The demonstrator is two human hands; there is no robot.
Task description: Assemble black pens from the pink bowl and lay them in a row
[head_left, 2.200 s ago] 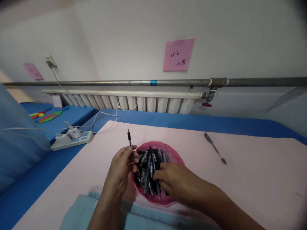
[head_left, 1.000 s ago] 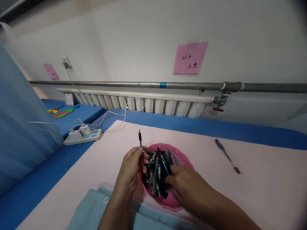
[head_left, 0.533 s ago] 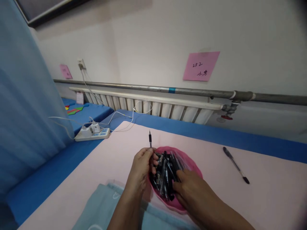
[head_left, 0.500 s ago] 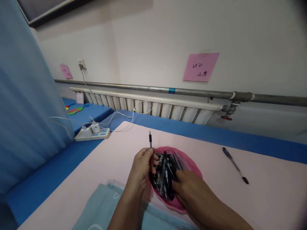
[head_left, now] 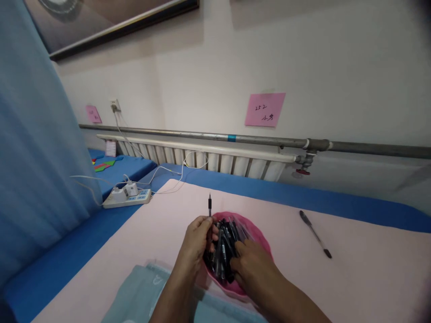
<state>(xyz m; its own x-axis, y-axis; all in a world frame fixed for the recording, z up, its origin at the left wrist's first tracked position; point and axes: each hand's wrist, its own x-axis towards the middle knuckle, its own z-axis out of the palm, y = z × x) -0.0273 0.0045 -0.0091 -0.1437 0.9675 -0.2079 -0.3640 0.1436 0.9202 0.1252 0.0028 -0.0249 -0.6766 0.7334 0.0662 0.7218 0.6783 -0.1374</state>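
My left hand (head_left: 199, 234) is closed around an uncapped pen (head_left: 209, 204), its tip pointing up, at the left rim of a pink basket (head_left: 264, 237). Inside the basket lies a heap of black pen parts (head_left: 222, 251), with clear barrels (head_left: 239, 229) along its far side. My right hand (head_left: 251, 264) reaches into the right part of the basket, fingers curled down among these parts; what they grip, if anything, is hidden. A capped pen (head_left: 315, 234) with a clear barrel lies apart on the pink sheet, to the right.
The pink sheet (head_left: 151, 233) covers a blue table (head_left: 387, 215). A light blue cloth (head_left: 134, 291) lies at the near edge. A power strip (head_left: 129, 199) with white cables sits at the left beside a blue curtain (head_left: 43, 157). A radiator (head_left: 232, 163) runs along the wall.
The camera view has tilted up and shifted slightly right. My left hand still holds the pen upright, and my right hand stays in the basket with little visible movement.
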